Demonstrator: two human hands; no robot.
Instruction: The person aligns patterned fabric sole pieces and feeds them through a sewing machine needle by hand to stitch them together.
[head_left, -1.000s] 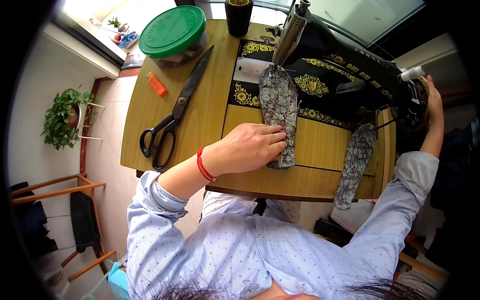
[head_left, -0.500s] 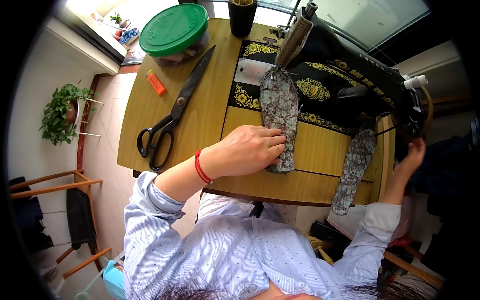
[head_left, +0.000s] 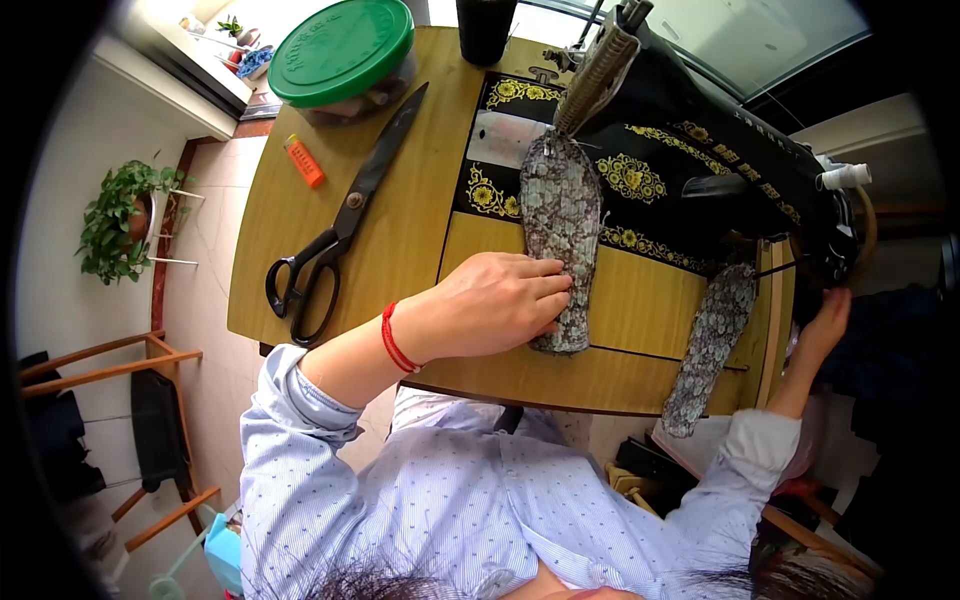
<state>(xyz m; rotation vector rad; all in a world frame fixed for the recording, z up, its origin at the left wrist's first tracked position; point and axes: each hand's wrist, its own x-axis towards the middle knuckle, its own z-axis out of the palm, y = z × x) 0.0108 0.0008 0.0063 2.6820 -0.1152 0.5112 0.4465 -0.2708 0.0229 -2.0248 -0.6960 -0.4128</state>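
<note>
**Insole-shaped pad (head_left: 560, 215) under the left hand (head_left: 497, 308), at the sewing machine (head_left: 735, 165)**

Head view, as seen from the worker's side. The left hand lies flat, fingertips on the pad's near end, pressing rather than closing around it. The right hand (head_left: 824, 320), well off to the right, is by the lower rim of the handwheel (head_left: 868, 235); I cannot tell whether it grips. The pad extends ahead of the left fingertips to the machine's needle bar (head_left: 598, 80), which hides its far tip. It looks light, soft yet thick enough to keep its shape, not slippery, hardly fragile; the near end and long edges seem the best hold. Right of the left hand, well apart, a second patterned pad (head_left: 708, 355) overhangs the table (head_left: 625, 378) edge. Left of the hand lie black scissors (head_left: 352, 205), then an orange lighter (head_left: 304, 162); farther ahead stands a green-lidded tub (head_left: 342, 50). The needle bar alone obstructs the pad's far end; its near end is accessible.
</note>
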